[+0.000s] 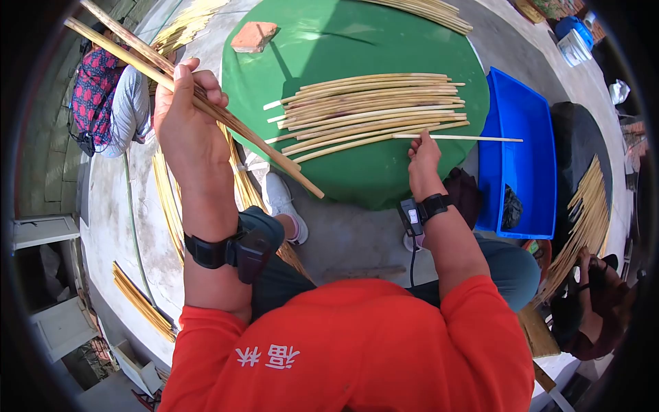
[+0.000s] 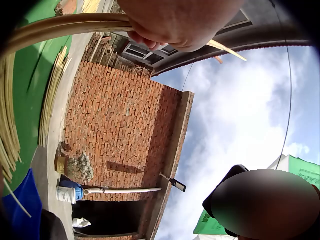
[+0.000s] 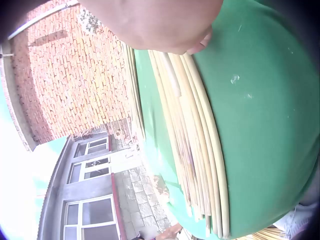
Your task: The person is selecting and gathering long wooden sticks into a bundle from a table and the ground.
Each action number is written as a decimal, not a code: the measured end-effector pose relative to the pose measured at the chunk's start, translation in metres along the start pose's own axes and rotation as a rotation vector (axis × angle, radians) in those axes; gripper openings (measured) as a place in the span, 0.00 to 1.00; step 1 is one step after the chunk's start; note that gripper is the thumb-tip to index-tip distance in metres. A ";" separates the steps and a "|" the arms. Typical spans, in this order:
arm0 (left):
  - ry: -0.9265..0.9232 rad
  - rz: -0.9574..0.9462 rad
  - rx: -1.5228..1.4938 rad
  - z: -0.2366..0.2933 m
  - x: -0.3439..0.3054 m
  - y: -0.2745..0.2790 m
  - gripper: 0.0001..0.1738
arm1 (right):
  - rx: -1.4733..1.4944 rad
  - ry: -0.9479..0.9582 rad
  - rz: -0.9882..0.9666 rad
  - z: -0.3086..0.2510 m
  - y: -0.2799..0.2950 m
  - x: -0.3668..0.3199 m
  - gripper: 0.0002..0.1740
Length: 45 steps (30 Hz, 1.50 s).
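Note:
My left hand [image 1: 195, 134] is raised at the left of the round, green-covered table [image 1: 322, 51] and grips two long tan sticks [image 1: 264, 146], which slant down over the table's near-left edge. In the left wrist view, the held sticks [image 2: 65, 26] pass through the hand. Low at the table's near-right edge, the thumb and fingers of my right hand [image 1: 425, 163] pinch a thin pale stick [image 1: 473, 139]. Its right end reaches out over the blue tub. Just beyond that hand lies a row of similar sticks [image 1: 374, 103], side by side on the green cover.
A blue tub [image 1: 532, 185] stands right of the table, a black bag inside. A brick piece [image 1: 252, 37] and another stick bundle [image 1: 425, 9] lie on the table's far side. More sticks [image 1: 143, 302] lie on the left floor. One person [image 1: 103, 96] sits left, another [image 1: 597, 309] right.

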<state>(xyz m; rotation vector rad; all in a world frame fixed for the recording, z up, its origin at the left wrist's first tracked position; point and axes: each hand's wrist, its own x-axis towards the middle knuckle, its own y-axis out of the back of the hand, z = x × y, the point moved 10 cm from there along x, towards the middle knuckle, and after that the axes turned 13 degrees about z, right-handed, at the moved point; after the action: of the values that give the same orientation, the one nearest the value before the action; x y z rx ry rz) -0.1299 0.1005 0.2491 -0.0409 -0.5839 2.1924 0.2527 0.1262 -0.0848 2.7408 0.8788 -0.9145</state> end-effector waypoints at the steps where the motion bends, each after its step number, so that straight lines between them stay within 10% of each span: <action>1: 0.005 -0.016 0.002 -0.002 0.000 -0.002 0.12 | -0.007 -0.068 -0.007 0.019 -0.001 -0.011 0.11; 17: 0.027 -0.040 0.063 -0.016 -0.013 -0.013 0.11 | -0.504 -0.318 -0.635 0.120 -0.063 -0.116 0.22; 24: 0.166 -0.281 0.195 -0.027 -0.035 -0.019 0.13 | -0.718 -0.064 -0.768 0.093 -0.070 -0.121 0.19; 29: -0.296 -0.309 0.477 -0.026 -0.059 -0.073 0.12 | -0.962 0.164 -0.808 0.060 -0.047 -0.080 0.24; 35: -0.278 -0.378 0.460 -0.037 -0.085 -0.098 0.13 | -1.011 0.183 -0.783 0.019 -0.029 -0.054 0.20; 43: -0.252 -0.171 0.178 -0.058 -0.116 -0.112 0.12 | -0.493 0.626 -1.111 -0.119 -0.028 -0.218 0.16; 45: 0.070 -0.356 0.002 -0.069 -0.132 -0.118 0.11 | -0.511 0.679 -1.105 -0.118 -0.020 -0.231 0.15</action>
<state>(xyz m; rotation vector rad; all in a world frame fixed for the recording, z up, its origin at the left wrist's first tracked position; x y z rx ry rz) 0.0572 0.0924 0.2154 -0.0108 -0.5066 1.8389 0.1519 0.0628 0.1464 1.9507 2.4083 0.2769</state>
